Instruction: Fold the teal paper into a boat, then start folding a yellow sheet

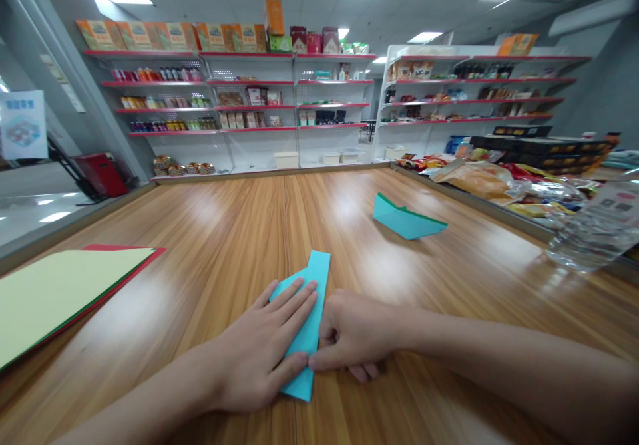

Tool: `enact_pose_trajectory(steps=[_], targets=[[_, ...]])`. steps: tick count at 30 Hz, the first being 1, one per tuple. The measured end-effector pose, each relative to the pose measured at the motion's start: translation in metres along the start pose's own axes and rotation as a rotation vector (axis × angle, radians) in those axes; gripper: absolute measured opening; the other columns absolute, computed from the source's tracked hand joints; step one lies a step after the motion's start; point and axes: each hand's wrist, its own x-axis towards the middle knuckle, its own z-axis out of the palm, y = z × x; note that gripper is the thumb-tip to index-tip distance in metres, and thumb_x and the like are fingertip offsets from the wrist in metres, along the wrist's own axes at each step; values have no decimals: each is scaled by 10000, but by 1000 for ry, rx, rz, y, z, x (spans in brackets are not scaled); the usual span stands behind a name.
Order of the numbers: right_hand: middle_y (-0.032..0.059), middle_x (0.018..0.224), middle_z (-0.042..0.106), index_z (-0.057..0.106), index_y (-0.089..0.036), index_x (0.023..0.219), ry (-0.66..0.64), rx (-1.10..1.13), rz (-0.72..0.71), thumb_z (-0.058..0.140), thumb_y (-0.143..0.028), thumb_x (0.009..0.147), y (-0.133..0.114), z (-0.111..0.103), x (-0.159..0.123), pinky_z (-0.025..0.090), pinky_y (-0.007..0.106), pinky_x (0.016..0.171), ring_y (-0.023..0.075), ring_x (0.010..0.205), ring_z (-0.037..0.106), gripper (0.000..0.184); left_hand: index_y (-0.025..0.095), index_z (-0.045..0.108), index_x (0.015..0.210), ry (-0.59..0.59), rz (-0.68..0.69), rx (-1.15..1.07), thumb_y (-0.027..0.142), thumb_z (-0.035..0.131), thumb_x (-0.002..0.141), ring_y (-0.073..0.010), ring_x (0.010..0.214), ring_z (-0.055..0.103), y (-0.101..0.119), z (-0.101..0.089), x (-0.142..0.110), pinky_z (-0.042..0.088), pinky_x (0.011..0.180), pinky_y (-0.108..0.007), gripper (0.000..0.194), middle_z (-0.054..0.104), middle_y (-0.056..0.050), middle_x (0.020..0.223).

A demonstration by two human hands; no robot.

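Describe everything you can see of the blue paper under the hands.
The blue paper is light blue, looks thin and matte, and is folded. A long, straight band forms its right side; a part with a slanted upper edge juts out to the left. It lies flat on the wooden table, its far end leaning slightly right. The left hand is spread over it, hiding much of the middle; the right hand, curled, has its thumb at the right edge.

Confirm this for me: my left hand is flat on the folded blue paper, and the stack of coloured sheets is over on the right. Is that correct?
Not quite: the head view shows the stack of coloured sheets on the left, not the right. Your left hand is indeed flat on the folded blue paper.
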Motion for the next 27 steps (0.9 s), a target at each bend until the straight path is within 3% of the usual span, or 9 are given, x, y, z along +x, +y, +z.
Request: enact_pose_trajectory(steps=[9,17,27], targets=[[-23,449,554,519,-149,504,8,91,129,527,-297,748,3,-19,4,361,140,277,74,319,482,286,190,-8,1488,-57,20,-20,548,347,913,-308,1408,-65,2,-7,-1,20,1125,-575,764,-36,-78,1543],[-32,410,554,545,-147,499,48,158,157,534,-252,687,11,-24,7,394,150,275,81,299,483,217,226,-4,1489,-69,92,-79,524,434,890,-323,1406,-34,6,-13,-8,36,1129,-579,800,-29,-70,1543],[-20,391,540,550,-136,481,73,166,194,536,-254,691,12,-35,3,401,146,284,83,307,493,241,235,-25,1484,-62,111,-88,559,414,892,-312,1409,-22,7,-12,-8,40,1134,-569,805,-19,-72,1545]])
